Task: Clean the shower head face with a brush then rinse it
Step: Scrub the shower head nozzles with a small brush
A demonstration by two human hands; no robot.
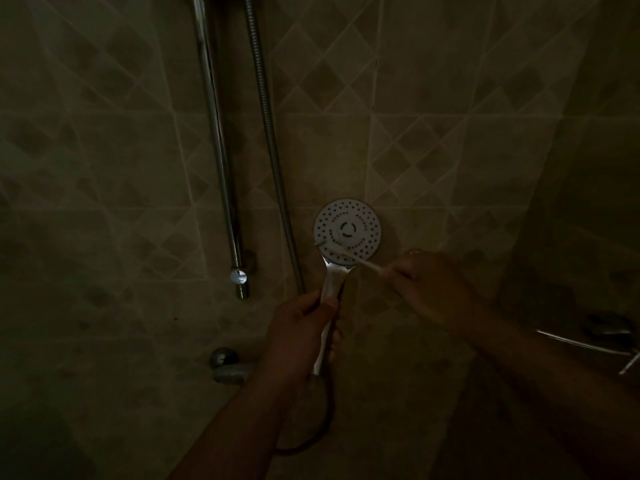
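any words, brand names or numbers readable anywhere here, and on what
None can be read.
Shower head: only nozzle holes and a ring mark at the centre of its face, no lettering legible.
Brush: no marking visible.
Slide rail, hose and wall tiles: too dark, no text seen.

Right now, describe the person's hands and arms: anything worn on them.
Both forearms are bare up to the frame edge: no sleeves or gloves show. The left hand and the right hand carry no ring, watch or band that can be made out, though the dim light hides fine detail.
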